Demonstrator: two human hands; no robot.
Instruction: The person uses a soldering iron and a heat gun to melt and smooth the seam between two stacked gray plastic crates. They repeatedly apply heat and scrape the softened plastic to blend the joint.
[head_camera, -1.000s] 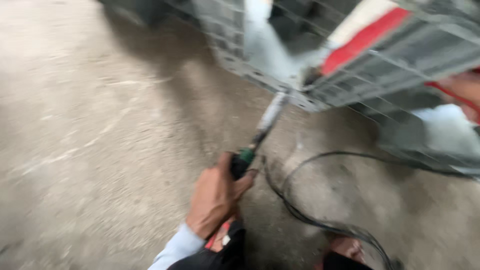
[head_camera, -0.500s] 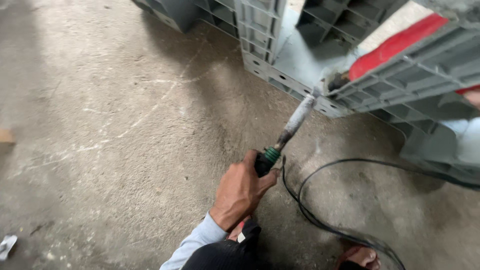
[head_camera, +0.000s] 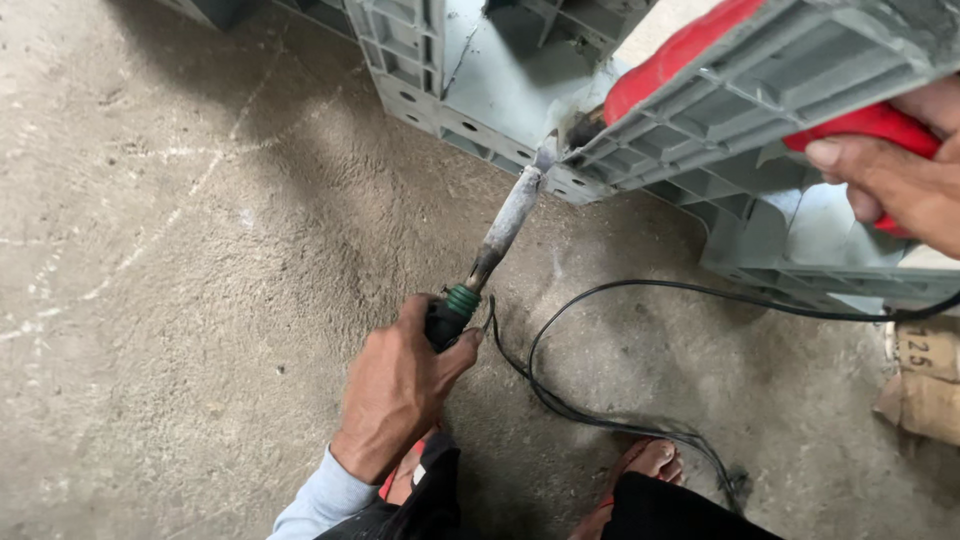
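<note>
The left hand (head_camera: 395, 390) grips a corded soldering iron (head_camera: 490, 258), tip touching the grey plastic crate (head_camera: 720, 100) at far centre, which the right hand (head_camera: 890, 180) clasps; steady contact likely matters most.

Grey plastic crate (head_camera: 760, 90) with a red handle (head_camera: 870, 125), green-collared black tool grip (head_camera: 452, 312), black cord (head_camera: 600, 420).
</note>
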